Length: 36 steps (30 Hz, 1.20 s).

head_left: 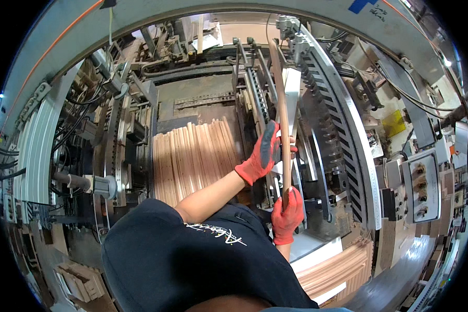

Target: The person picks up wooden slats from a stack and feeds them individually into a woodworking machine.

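Observation:
A long, narrow wooden strip point(282, 104) runs away from me, with its far end over the machine. My left hand point(265, 151), in a red glove with a dark palm, grips it around the middle. Close to its near end, my right hand point(287, 215) in a red glove is closed around the same strip. To the left of my hands lies a wide row of similar wooden strips point(192, 158), set side by side in the machine bed. More wooden strips point(338, 270) are stacked at the lower right, beyond my right forearm.
Right of the strip stands a metal rail point(343, 135) with a black-and-silver slanted pattern. A control box point(423, 187) with several knobs is farther right. Metal cylinders and cables point(101, 187) line the left side. A grey beam point(192, 8) arches across the far side.

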Tool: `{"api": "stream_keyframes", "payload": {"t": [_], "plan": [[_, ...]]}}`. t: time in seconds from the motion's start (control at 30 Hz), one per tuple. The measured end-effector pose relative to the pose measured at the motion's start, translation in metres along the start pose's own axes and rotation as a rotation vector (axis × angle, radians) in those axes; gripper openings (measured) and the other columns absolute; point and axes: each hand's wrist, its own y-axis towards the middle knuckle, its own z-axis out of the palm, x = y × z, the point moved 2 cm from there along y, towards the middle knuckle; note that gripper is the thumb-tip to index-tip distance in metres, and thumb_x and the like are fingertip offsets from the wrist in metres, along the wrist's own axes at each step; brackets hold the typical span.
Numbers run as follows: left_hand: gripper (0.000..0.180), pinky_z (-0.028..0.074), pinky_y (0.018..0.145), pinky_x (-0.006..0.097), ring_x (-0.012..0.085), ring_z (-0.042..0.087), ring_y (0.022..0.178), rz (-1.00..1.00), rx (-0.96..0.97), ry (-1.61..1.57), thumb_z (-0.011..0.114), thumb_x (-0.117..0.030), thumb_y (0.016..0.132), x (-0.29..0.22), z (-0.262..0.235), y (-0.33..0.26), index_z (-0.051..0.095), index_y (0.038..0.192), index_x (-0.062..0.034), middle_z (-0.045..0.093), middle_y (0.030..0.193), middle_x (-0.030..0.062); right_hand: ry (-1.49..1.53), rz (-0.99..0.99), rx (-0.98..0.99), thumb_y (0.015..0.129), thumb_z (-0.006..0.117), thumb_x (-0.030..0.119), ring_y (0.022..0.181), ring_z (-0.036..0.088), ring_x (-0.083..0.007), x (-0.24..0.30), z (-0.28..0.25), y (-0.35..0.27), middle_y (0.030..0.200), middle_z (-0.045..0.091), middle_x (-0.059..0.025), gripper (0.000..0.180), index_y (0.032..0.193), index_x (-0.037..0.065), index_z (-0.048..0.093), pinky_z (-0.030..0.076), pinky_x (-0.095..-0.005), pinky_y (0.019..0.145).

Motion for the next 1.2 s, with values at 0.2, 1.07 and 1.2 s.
{"api": "stream_keyframes", "payload": {"t": [0.2,1.07,1.2], "plan": [[0.075,0.055,0.081,0.045,0.0249,0.062,0.088,0.180,0.136,-0.176,0.044,-0.067,0.095,-0.030,0.000,-0.019,0.034,0.146,-0.0124,0.057,0.104,0.0122,0.077,-0.025,-0.066,0.080,0.069,-0.003,0.103,0.063,-0.0371,0.015,-0.004,-0.005,0.120,0.061,-0.0179,0.040,0.118,0.008,0.062,0.053,-0.0420,0.082],[0.059,0.055,0.087,0.047,0.0321,0.067,0.092,0.286,0.047,0.091,0.033,-0.055,0.104,-0.077,0.006,-0.079,0.048,0.127,-0.0034,0.066,0.097,0.0177,-0.203,-0.126,-0.311,0.087,0.063,-0.008,0.109,0.057,-0.0326,0.043,-0.034,-0.001,0.123,0.053,-0.0184,0.041,0.125,0.006,0.056,0.047,-0.0413,0.092],[0.068,0.055,0.087,0.048,0.0335,0.067,0.090,0.269,0.034,0.119,0.026,-0.062,0.102,-0.082,0.006,-0.086,0.046,0.129,-0.0025,0.066,0.096,0.0186,-0.174,-0.132,-0.332,0.091,0.062,0.006,0.106,0.057,-0.0352,0.047,-0.034,-0.005,0.121,0.053,-0.0200,0.033,0.124,0.006,0.057,0.047,-0.0434,0.089]]}}
